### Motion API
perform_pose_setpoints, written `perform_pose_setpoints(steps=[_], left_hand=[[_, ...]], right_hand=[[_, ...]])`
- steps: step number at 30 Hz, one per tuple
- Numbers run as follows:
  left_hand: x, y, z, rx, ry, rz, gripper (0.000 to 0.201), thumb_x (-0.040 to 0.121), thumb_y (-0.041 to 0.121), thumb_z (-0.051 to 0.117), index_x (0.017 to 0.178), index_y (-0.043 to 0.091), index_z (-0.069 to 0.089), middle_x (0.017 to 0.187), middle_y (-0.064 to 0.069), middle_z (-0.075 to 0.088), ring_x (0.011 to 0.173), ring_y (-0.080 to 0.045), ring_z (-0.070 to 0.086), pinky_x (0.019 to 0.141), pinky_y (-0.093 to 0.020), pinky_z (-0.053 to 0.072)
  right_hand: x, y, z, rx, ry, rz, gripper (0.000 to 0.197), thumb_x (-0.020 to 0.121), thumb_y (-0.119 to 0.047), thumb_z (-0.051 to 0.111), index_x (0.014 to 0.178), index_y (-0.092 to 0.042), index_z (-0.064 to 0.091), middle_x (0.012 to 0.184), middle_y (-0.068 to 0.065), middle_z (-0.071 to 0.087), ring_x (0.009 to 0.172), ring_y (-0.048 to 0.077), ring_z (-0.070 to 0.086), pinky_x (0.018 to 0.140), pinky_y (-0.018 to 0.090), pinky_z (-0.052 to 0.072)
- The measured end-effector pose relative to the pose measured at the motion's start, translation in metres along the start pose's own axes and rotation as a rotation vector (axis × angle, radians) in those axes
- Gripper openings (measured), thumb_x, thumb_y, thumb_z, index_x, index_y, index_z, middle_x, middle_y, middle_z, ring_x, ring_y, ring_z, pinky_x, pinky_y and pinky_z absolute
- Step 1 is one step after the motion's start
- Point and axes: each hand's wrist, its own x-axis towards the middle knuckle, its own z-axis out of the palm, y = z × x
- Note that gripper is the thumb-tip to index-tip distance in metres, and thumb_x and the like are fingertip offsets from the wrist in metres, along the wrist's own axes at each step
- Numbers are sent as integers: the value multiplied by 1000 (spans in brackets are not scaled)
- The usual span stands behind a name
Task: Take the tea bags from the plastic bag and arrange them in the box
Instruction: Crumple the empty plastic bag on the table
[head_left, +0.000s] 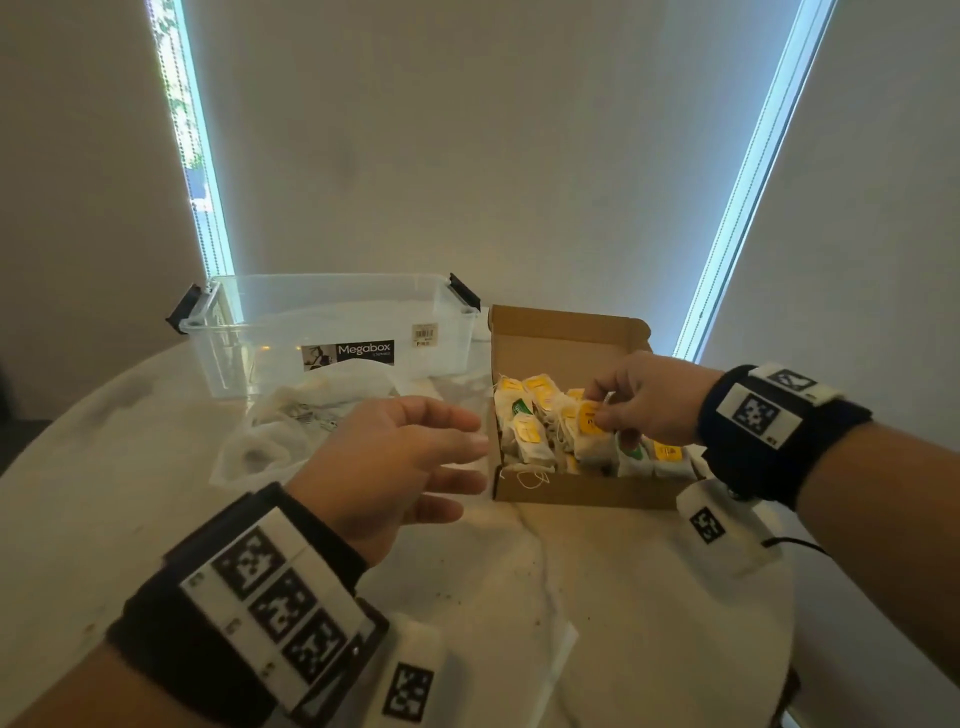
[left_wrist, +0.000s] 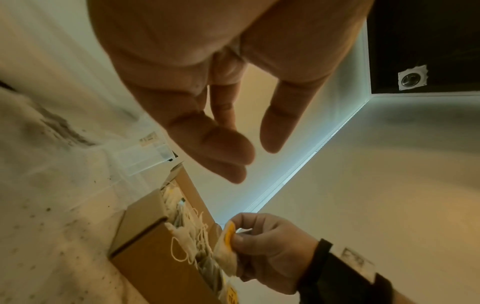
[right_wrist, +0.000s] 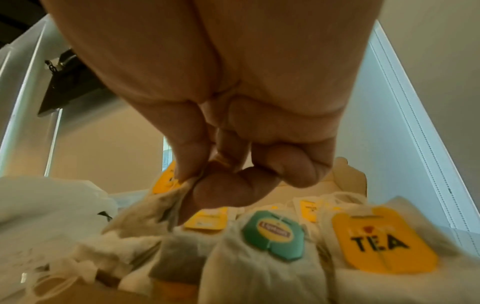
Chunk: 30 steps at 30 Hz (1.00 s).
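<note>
L hand (head_left: 400, 457) hovers nearest, fingers straight and apart, holding nothing, just left of the cardboard box (head_left: 582, 491). R hand (head_left: 641, 402) is over the box's middle, thumb & forefinger pinched on 1 yellow-tagged tea bag (head_left: 592, 423) by its top edge; bag hangs long axis down, straight above the packed rows of tea bags (right_wrist: 272, 236), so the drop looks like a short vertical one. Plastic bag (head_left: 291, 426) lies crumpled far-left, prob. nearly empty. Clear Megabox tub (head_left: 332, 332) stands behind it.

box (head_left: 571, 491) right on table (head_left: 104, 519) | tub (head_left: 332, 322) behind-left | plastic bag (head_left: 291, 431) before tub
</note>
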Motion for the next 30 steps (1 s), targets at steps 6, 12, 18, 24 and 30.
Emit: perform_pose_setpoints(steps=[6, 12, 18, 24, 30], left_hand=[[-12, -1, -8, -44, -77, -9, 18, 83, 6, 70, 101, 7, 71, 96, -13, 74, 74, -28, 71, 48, -28, 52], [-28, 5, -17, 188, -141, -4, 10, 80, 7, 76, 88, 8, 70, 73, -6, 69, 58, -21, 64, 44, -25, 47], [-32, 31, -91, 1237, 242, 4, 61, 59, 44, 91, 107, 38, 55, 101, 11, 60, 85, -6, 58, 73, -24, 47], [-7, 13, -125, 1556, 137, -226, 99, 54, 46, 92, 138, 44, 40, 131, 7, 52, 111, -17, 53, 92, -31, 49], [11, 10, -130, 1352, 202, -120, 20, 84, 44, 73, 82, 24, 71, 89, 7, 68, 82, -10, 60, 65, -21, 45]], right_hand=[[9, -2, 12, -175, -36, 44, 24, 91, -35, 72, 114, -30, 69, 94, -9, 70, 84, 9, 65, 89, 29, 54], [5, -11, 11, -288, 100, 81, 41, 77, -42, 82, 105, -27, 56, 93, -6, 59, 82, 10, 56, 78, 26, 52], [-16, -75, 3, -197, 131, -120, 41, 83, -22, 77, 114, -35, 53, 102, -10, 55, 86, 7, 53, 69, 19, 45], [-9, -151, 40, -454, -49, -301, 83, 92, -5, 60, 152, -51, 24, 137, -3, 53, 79, 6, 54, 59, 15, 47], [5, -177, 54, -561, -160, -232, 42, 92, -35, 70, 132, -22, 65, 129, 1, 64, 113, 22, 62, 92, 30, 50]])
